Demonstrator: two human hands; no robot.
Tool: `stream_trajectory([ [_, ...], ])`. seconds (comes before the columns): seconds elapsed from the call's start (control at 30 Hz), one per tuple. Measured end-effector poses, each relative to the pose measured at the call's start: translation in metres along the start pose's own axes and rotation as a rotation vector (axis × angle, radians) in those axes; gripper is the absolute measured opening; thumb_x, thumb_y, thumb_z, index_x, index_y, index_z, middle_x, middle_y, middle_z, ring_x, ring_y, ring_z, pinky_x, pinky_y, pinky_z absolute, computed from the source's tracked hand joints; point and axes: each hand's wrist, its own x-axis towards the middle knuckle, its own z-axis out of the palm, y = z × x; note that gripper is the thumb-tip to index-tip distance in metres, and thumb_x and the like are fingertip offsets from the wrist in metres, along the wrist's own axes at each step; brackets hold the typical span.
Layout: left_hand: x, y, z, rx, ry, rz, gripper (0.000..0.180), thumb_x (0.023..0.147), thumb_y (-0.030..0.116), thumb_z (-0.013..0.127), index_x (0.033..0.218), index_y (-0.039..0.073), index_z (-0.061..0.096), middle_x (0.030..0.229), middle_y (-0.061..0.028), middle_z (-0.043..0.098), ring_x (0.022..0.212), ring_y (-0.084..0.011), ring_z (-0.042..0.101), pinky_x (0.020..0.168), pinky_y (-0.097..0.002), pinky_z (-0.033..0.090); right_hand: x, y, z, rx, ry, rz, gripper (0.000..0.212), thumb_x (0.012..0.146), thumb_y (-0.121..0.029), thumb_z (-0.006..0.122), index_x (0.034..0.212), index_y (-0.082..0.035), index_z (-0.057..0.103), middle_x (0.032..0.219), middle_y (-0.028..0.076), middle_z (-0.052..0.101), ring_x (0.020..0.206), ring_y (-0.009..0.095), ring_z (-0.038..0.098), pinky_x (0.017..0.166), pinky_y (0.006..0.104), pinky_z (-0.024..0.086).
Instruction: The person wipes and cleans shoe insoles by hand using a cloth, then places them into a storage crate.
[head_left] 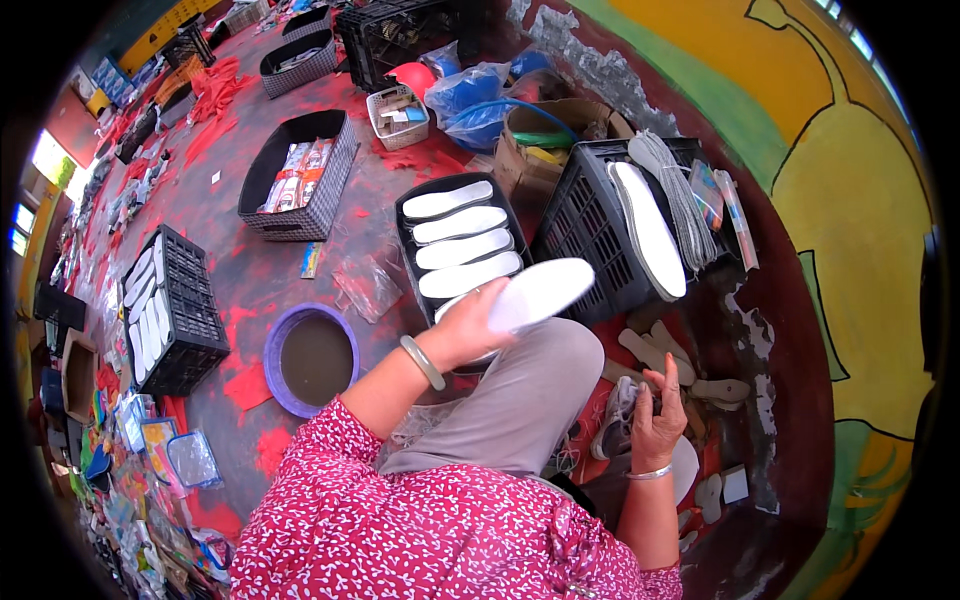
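My left hand [470,328] grips a white insole [545,293] by one end, holding it over my raised knee. Beneath it stands a black crate [405,240] with a row of white insoles [462,238] laid side by side. To the right, my right hand [657,425] is raised with its fingers apart and nothing in it. A grey shoe [615,420] lies beside that hand, partly hidden by it. Beige insole-shaped pieces [720,393] lie on the floor next to the wall.
A large black crate [570,225] at right bears a white insole and a grey cord bundle [672,190]. Left of me stand a purple basin [270,365] of murky liquid and another crate of insoles [200,320]. A patterned basket [290,222] holds packets.
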Motion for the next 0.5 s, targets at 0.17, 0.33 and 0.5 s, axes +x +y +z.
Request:
stream_trajectory([
  [0.17, 0.062, -0.099, -0.042, 0.379, 0.265, -0.177, 0.074, 0.066, 0.017, 0.075, 0.129, 0.0, 0.042, 0.118, -0.0241, 0.054, 0.112, -0.0392, 0.052, 0.097, -0.042, 0.042, 0.004, 0.004, 0.011, 0.034, -0.049, 0.111, 0.053, 0.082, 0.0, 0.059, 0.133, -0.004, 0.048, 0.089, 0.01, 0.066, 0.079, 0.021, 0.063, 0.072, 0.0287, 0.049],
  [0.33, 0.127, -0.148, -0.066, 0.557, 0.285, -0.377, 0.068, 0.068, 0.016, 0.073, 0.129, 0.005, 0.046, 0.119, -0.0204, 0.056, 0.114, -0.0349, 0.052, 0.097, -0.0421, 0.041, 0.013, 0.006, 0.019, -0.034, -0.143, 0.056, 0.05, 0.081, -0.001, 0.061, 0.131, -0.004, 0.05, 0.088, 0.011, 0.065, 0.074, 0.023, 0.062, 0.069, 0.0304, 0.049],
  [0.5, 0.166, -0.182, -0.05, 0.659, 0.092, -0.476, 0.069, 0.069, 0.018, 0.074, 0.131, 0.012, 0.046, 0.122, -0.0143, 0.056, 0.119, -0.031, 0.051, 0.105, -0.0428, 0.033, 0.017, 0.008, 0.024, -0.051, -0.231, 0.067, 0.049, 0.08, -0.002, 0.062, 0.128, -0.004, 0.053, 0.09, 0.014, 0.066, 0.077, 0.024, 0.065, 0.07, 0.0314, 0.051],
])
